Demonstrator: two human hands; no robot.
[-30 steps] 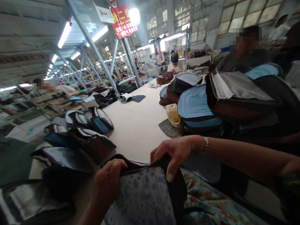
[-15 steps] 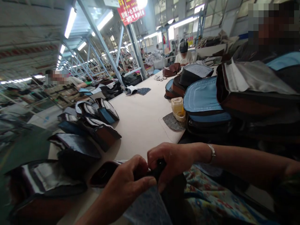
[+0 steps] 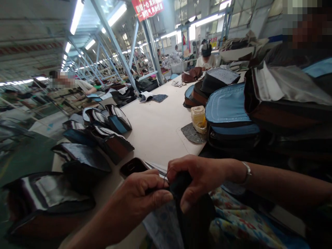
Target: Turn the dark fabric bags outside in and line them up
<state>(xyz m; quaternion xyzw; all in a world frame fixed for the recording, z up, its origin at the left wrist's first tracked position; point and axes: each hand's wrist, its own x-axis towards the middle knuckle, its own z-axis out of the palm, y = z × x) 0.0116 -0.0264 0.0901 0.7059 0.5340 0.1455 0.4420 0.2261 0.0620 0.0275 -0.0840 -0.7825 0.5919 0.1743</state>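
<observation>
At the front edge of the table, both hands grip a dark bag piece with a pale grey-blue patterned panel hanging below. My left hand is closed, its thumb pressed on the edge of the piece against the fingers. Over the top edge of the dark fabric curls my right hand, thumb on the near side. A thin dark strand, perhaps thread, shows between the two hands. Just behind my left hand lies an open dark bag with a pale layered edge.
Half-made bags line the table's left side. On the right are a blue bag, a stacked brown-black bag, a cut plastic container and a grey felt piece. Co-workers sit beyond the white tabletop.
Both hands have stayed on the dark bag piece, shifting slightly; the thin strand now shows between them. More of the open bag behind my left hand is visible. The view has tilted a little.
</observation>
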